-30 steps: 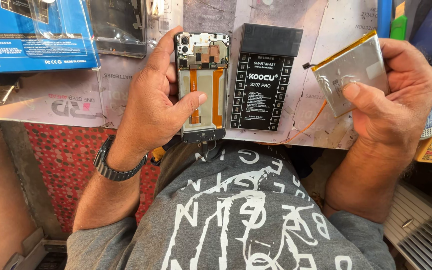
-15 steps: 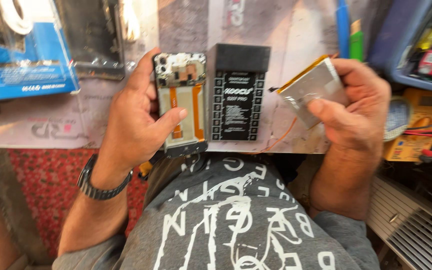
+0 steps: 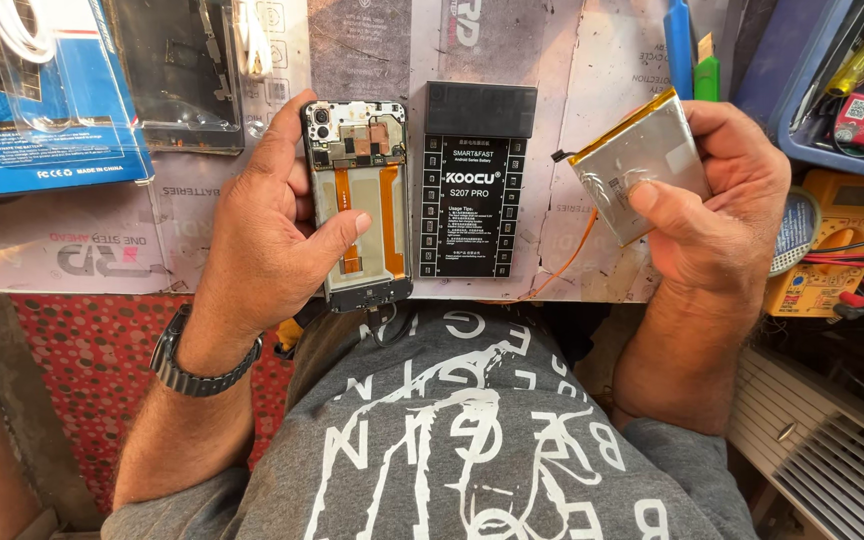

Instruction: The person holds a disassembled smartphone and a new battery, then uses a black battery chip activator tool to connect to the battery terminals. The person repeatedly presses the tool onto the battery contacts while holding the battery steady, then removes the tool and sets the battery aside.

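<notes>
Left hand (image 3: pixel 272 235), fingers gripping an opened black smartphone (image 3: pixel 360 200) with orange flex cables, lying on the surface (image 3: pixel 592 60). Right hand (image 3: pixel 727 200), fingers pinching a silver flat battery pouch (image 3: pixel 627 160), raised just right of a black rectangular tester board (image 3: pixel 474 180).

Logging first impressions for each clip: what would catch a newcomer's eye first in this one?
Most striking is the opened phone with its back off, orange ribbon cables showing, gripped by the left hand at centre-left. At the right, the right hand holds up a silver battery pouch. Between them a black battery tester board lies flat on the workbench.
</notes>
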